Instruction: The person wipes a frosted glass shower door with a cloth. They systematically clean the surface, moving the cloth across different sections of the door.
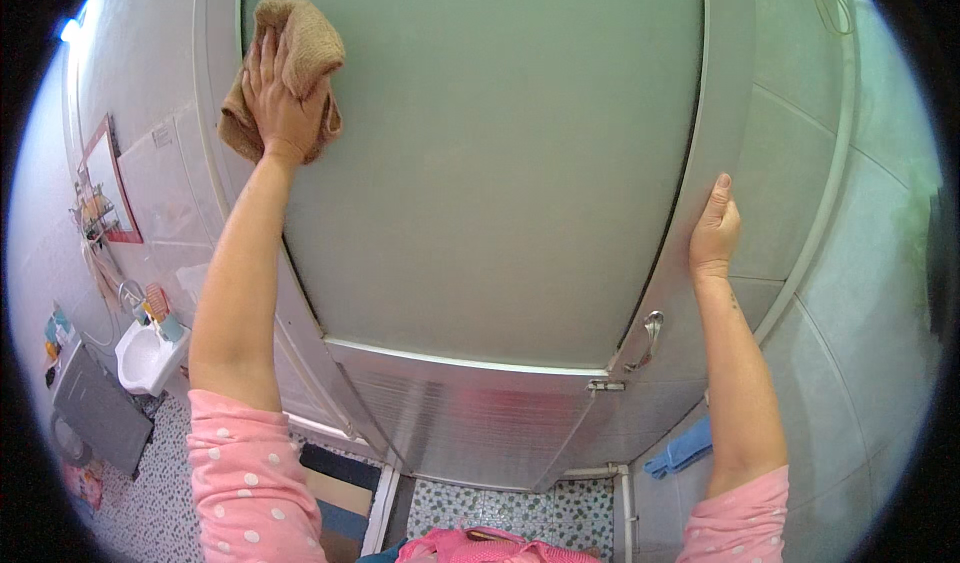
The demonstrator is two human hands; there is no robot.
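Observation:
My left hand [283, 113] presses a folded brown terry cloth [313, 45] against the upper left edge of a door. The cloth spans the joint between the light metal frame and the frosted glass panel [487, 173]. At the right, my right hand [715, 229] grips the outer edge of the door frame [679, 263], thumb up and the other fingers hidden behind it. Below that hand sits a curved metal door handle [651, 338]. A small bolt latch [606, 386] lies lower, beside the ribbed lower panel [465, 413].
A white washbasin [146, 357] and a red-framed mirror [112, 180] are on the left. A white pipe [829, 188] climbs the tiled wall at right. A blue cloth [679, 449] hangs low there. Below lies pebble-patterned floor [495, 504], with a striped mat [341, 492] by the threshold.

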